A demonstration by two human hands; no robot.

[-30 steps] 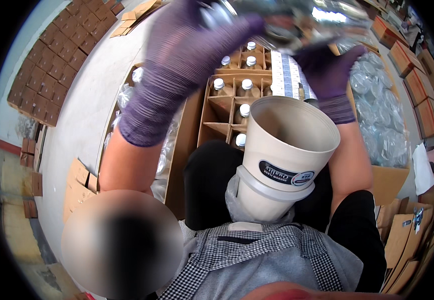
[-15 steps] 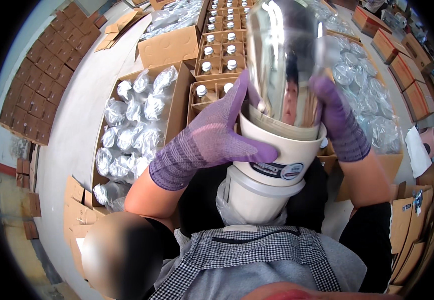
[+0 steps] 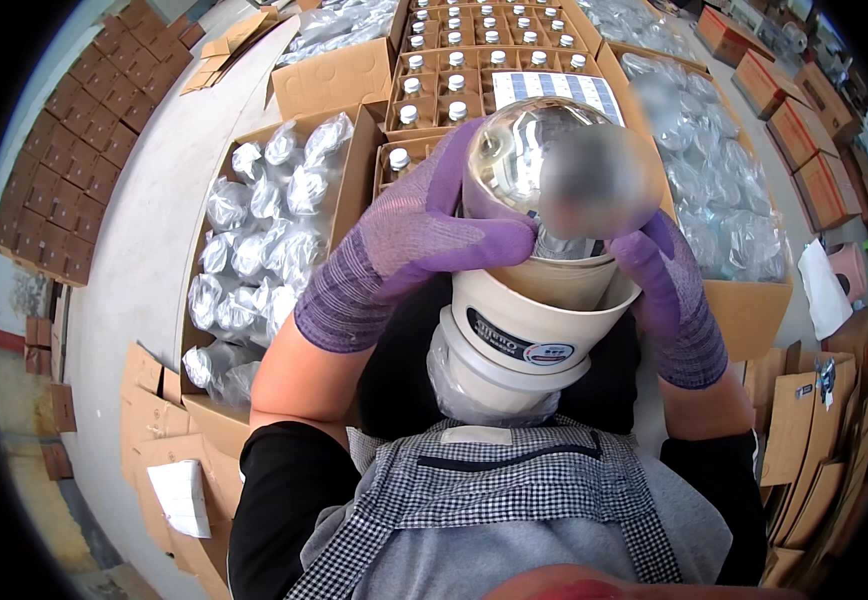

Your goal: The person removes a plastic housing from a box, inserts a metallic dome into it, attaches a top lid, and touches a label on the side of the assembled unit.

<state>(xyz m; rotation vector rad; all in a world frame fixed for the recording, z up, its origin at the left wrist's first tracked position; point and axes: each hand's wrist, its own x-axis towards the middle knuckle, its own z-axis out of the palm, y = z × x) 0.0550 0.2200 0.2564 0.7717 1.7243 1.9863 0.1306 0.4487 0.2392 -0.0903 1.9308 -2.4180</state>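
Note:
A shiny silvered glass liner [image 3: 499, 160], like that of a vacuum flask, is between my gloved hands, its rounded end toward me; a blurred patch hides its right part. My left hand [image 3: 434, 220], in a purple knit glove, wraps its left side, thumb across the front. Closed at its lower right is my right hand [image 3: 659, 265], gloved alike, fingertips partly hidden. Just below the liner, a cream plastic flask body [image 3: 514, 300] with a dark oval label is tilted in front of my lap. Beneath it sits another cream piece [image 3: 494, 385] with clear plastic film around it.
At left, an open carton [image 3: 354, 165] holds film-wrapped silvery pieces. Ahead, divided cartons [image 3: 474, 62] hold white-capped bottles, with a printed sheet [image 3: 559, 92] on top. More wrapped pieces [image 3: 719, 185] fill a carton at right. Flattened cardboard [image 3: 804, 430] leans at the right.
The silvered liner has come down and tilted, its rounded end now toward me. Both my hands have shifted with it, and the cream flask body has moved slightly left.

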